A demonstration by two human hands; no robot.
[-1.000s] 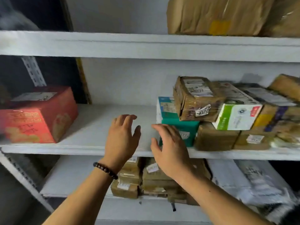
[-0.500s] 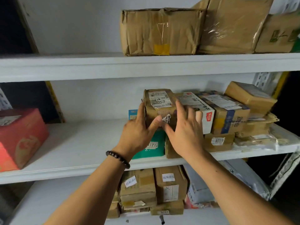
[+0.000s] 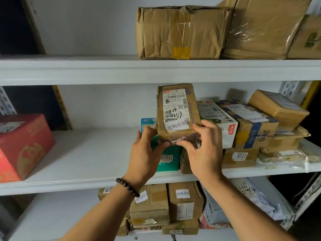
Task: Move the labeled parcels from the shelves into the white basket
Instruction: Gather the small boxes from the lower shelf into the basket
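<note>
A brown cardboard parcel (image 3: 177,110) with a white shipping label and handwritten numbers is tilted up over the middle shelf (image 3: 90,153). My left hand (image 3: 147,153) grips its near left corner. My right hand (image 3: 205,150) grips its near right corner, thumb under the front edge. Below it sits a teal box (image 3: 168,159) marked 0371. Other labeled parcels lie to the right: a white and green box (image 3: 218,122), a brown box with a blue stripe (image 3: 250,126) and a flat box marked 0227 (image 3: 241,156). No white basket is in view.
A red box (image 3: 22,146) stands at the left of the middle shelf. Large brown parcels (image 3: 182,32) fill the top shelf on the right. Several labeled cartons (image 3: 184,200) and grey bags (image 3: 251,197) sit on the lower shelf. The shelf's bare part lies between the red box and my hands.
Both hands reached from the shelf's front to the top brown parcel, took hold of it and tipped its far end upward. The view has moved closer.
</note>
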